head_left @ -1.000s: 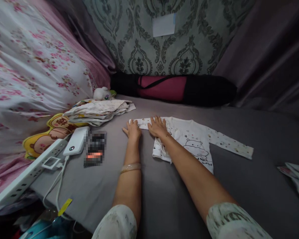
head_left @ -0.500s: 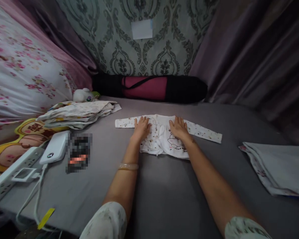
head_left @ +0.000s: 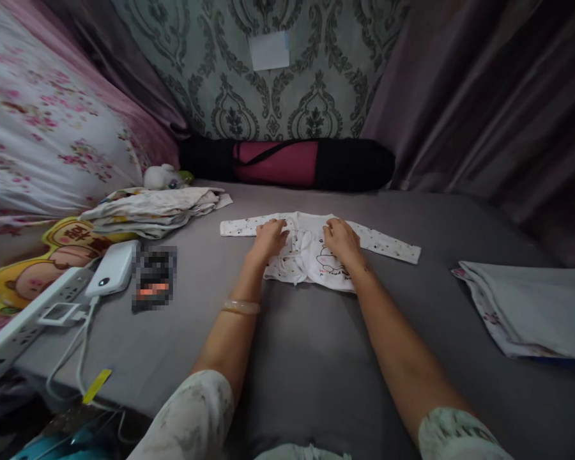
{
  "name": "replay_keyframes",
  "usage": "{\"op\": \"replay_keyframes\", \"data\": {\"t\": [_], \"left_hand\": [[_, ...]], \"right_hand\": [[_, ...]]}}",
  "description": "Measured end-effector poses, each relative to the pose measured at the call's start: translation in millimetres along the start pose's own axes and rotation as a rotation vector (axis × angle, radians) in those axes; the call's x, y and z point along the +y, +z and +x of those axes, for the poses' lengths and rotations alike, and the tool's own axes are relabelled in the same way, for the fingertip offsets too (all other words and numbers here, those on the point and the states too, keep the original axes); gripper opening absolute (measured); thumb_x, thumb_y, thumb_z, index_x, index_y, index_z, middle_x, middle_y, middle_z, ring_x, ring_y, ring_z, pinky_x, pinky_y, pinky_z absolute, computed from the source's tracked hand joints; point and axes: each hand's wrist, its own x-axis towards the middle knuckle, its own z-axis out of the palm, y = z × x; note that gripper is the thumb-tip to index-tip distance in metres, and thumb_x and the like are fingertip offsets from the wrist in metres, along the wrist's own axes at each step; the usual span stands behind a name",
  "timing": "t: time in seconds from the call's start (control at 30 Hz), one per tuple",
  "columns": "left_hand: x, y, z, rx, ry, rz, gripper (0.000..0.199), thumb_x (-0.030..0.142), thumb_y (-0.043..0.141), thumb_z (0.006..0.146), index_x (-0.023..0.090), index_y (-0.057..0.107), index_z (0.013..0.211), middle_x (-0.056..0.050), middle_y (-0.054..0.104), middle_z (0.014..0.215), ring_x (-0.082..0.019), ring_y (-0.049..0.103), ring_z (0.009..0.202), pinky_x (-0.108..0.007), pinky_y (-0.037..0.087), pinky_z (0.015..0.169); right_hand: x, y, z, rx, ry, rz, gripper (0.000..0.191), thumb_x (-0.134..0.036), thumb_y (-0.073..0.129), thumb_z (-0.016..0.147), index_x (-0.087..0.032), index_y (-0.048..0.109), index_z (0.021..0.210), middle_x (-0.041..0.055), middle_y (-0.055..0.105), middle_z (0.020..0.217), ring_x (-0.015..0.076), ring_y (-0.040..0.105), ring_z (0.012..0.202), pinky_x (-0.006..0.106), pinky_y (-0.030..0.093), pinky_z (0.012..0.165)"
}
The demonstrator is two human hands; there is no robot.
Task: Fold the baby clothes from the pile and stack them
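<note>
A small white long-sleeved garment (head_left: 304, 255) with a dotted print lies spread on the grey sheet, both sleeves stretched out sideways. A line drawing shows on its right front panel, and ties cross near its middle. My left hand (head_left: 271, 237) is over the garment's left shoulder area, fingers apart and slightly bent. Over the right shoulder area is my right hand (head_left: 341, 240), its fingers bent and somewhat spread. Neither hand visibly holds anything; whether the fingertips touch the cloth is hard to tell.
A folded cloth pile (head_left: 158, 211) lies at the back left, near a power bank (head_left: 112, 267), power strip (head_left: 38, 313) and cables. A black and red bag (head_left: 287, 163) runs along the wall. Folded light cloth (head_left: 536, 310) lies at the right.
The fingers of both hands were flatter on the garment before and are now more bent and raised. The camera view has tilted and shifted slightly.
</note>
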Motion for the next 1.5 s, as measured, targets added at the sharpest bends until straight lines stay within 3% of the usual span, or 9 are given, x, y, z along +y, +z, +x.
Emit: {"op": "replay_keyframes", "data": {"t": [0.17,0.33,0.4,0.57,0.77,0.93,1.03,1.27,1.5], "left_hand": [[33.2,-14.5,-11.5,-0.107,0.048,-0.123,0.017,0.023,0.054,0.087,0.016,0.069,0.091,-0.007,0.071,0.087,-0.018,0.063,0.082,-0.027,0.045,0.075],[58.7,-3.5,-35.9,-0.265,0.010,-0.081,0.008,0.023,0.060,0.081,0.018,0.066,0.078,-0.004,0.067,0.075,-0.017,0.062,0.076,-0.024,0.044,0.068],[62.4,1.0,-47.2,-0.242,-0.002,-0.078,0.010,0.027,0.066,0.078,0.018,0.064,0.080,-0.004,0.065,0.078,-0.018,0.061,0.079,-0.024,0.044,0.069],[58.1,8.9,-68.5,-0.134,-0.023,-0.158,0.043,0.035,0.078,0.064,0.012,0.059,0.094,-0.008,0.061,0.096,-0.020,0.058,0.090,-0.026,0.046,0.075],[45.7,20.8,-70.8,-0.054,-0.213,-0.282,0.019,0.019,0.059,0.071,0.012,0.063,0.088,-0.003,0.062,0.080,-0.017,0.057,0.079,-0.026,0.045,0.070],[37.7,24.4,-68.2,0.102,-0.404,-0.498,0.015,0.014,0.051,0.070,0.014,0.062,0.079,0.000,0.061,0.069,-0.014,0.056,0.068,-0.025,0.043,0.064],[33.8,25.9,-68.8,0.154,-0.434,-0.607,0.012,0.014,0.051,0.071,0.015,0.060,0.079,0.001,0.058,0.066,-0.012,0.055,0.064,-0.023,0.043,0.061],[41.1,24.4,-72.3,0.084,-0.406,-0.515,0.022,0.034,0.067,0.074,0.014,0.063,0.083,-0.002,0.064,0.074,-0.014,0.058,0.071,-0.024,0.045,0.064],[49.6,25.5,-75.3,0.023,-0.354,-0.336,0.016,0.030,0.067,0.074,0.015,0.064,0.075,-0.003,0.063,0.074,-0.016,0.059,0.076,-0.026,0.045,0.068]], "right_hand": [[-7.8,-12.4,1.2,-0.346,-0.052,0.195,0.024,-0.030,0.050,0.086,-0.018,0.071,0.085,0.0054,0.071,0.080,0.0167,0.064,0.077,0.022,0.042,0.065],[-12.2,-9.6,-9.0,-0.453,-0.087,0.210,0.022,-0.026,0.053,0.081,-0.016,0.071,0.073,0.0030,0.066,0.063,0.0129,0.060,0.062,0.019,0.036,0.053],[-16.6,-9.5,-13.6,-0.478,-0.112,0.219,0.020,-0.024,0.053,0.079,-0.016,0.071,0.073,0.0025,0.065,0.061,0.0125,0.059,0.059,0.019,0.035,0.052],[-25.0,-9.4,-20.2,-0.570,-0.145,0.239,0.018,-0.021,0.054,0.077,-0.017,0.069,0.085,0.0012,0.064,0.059,0.0126,0.058,0.052,0.020,0.037,0.051],[-26.0,-15.7,-22.1,-0.709,-0.147,0.195,0.040,-0.027,0.062,0.075,-0.017,0.058,0.113,0.0060,0.069,0.097,0.0138,0.063,0.065,0.020,0.042,0.052],[-39.5,-22.6,-32.0,-0.654,-0.231,-0.012,0.063,-0.047,0.069,0.072,-0.013,0.053,0.122,0.0158,0.057,0.127,0.0249,0.059,0.109,0.026,0.047,0.082],[-50.6,-24.7,-40.5,-0.593,-0.177,-0.062,0.069,-0.044,0.070,0.072,-0.010,0.050,0.128,0.0202,0.052,0.133,0.0290,0.055,0.118,0.030,0.045,0.089],[-51.2,-33.3,-38.1,-0.593,-0.145,-0.038,0.021,-0.022,0.060,0.076,-0.014,0.069,0.093,0.0152,0.071,0.095,0.0253,0.067,0.090,0.025,0.044,0.063],[-25.0,-31.3,-16.9,-0.558,-0.073,0.144,0.010,-0.023,0.059,0.073,-0.016,0.067,0.072,0.0012,0.061,0.062,0.0133,0.057,0.060,0.020,0.032,0.049]]}}
